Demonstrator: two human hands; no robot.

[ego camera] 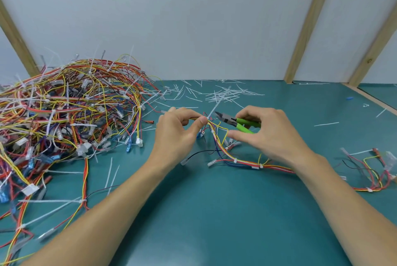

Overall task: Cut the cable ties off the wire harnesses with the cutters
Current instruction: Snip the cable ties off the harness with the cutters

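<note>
Harness (223, 147) pinched at its near end between thumb and forefinger of the left hand (178, 132), lifted just off the desk (214, 212); trailing down and away to the right, long axis running from the pinch toward the right edge, passing under the right wrist; white cable ties (235, 160) spaced along that run, still uncut. Cutters (234, 122) gripped in the right hand (268, 134), fingers curled round the green handles, nose pointing left toward the pinch; blades slightly parted, tip just beside the wires held by the left fingers (202, 120), apart from them by a small gap; whether a tie sits right at the tip, too small to tell. Likely step: closing that gap leftward and slipping one blade under a tie without nicking insulation; right hand nearer the tool's work, left hand only steadying. Room: bare desk toward the body; heap of uncut harnesses (68, 111) well apart on the left, crowding that side; cut tie scraps (223, 93) scattered behind the hands toward the wall; another loose harness (373, 169) near the right edge.
</note>
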